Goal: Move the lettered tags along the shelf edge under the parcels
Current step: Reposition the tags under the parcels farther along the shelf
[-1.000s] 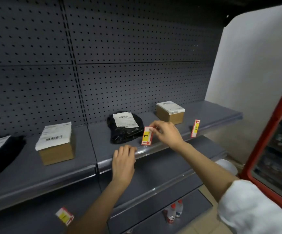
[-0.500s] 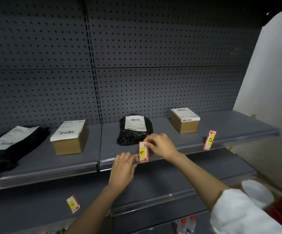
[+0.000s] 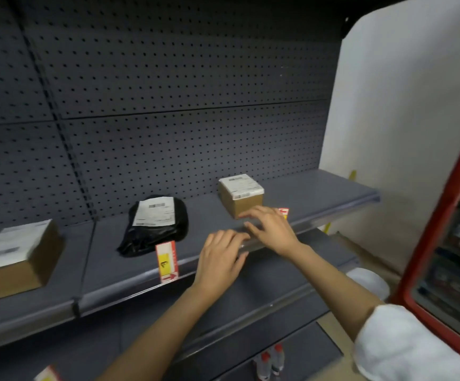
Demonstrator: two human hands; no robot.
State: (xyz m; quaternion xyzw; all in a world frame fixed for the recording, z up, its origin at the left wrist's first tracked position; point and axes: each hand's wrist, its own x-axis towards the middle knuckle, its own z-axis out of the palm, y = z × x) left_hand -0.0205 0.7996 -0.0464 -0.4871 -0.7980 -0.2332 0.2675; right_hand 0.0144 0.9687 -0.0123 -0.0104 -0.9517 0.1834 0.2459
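Note:
A red-and-yellow lettered tag stands clipped on the shelf edge, just in front of the black bag parcel. My left hand rests flat on the edge to the tag's right, holding nothing. Farther right, my right hand hovers with fingers spread before the small cardboard parcel. A second tag peeks out behind that hand, mostly hidden. A larger cardboard parcel sits at the left.
A lower shelf juts out beneath. Two bottles stand at the bottom. Another tag shows at the lower left. A red-framed glass cabinet is at the right, a white wall behind it.
My right hand let go of the tag under the black bag and moved right toward the second tag. My left hand slid right along the edge. The view swung right.

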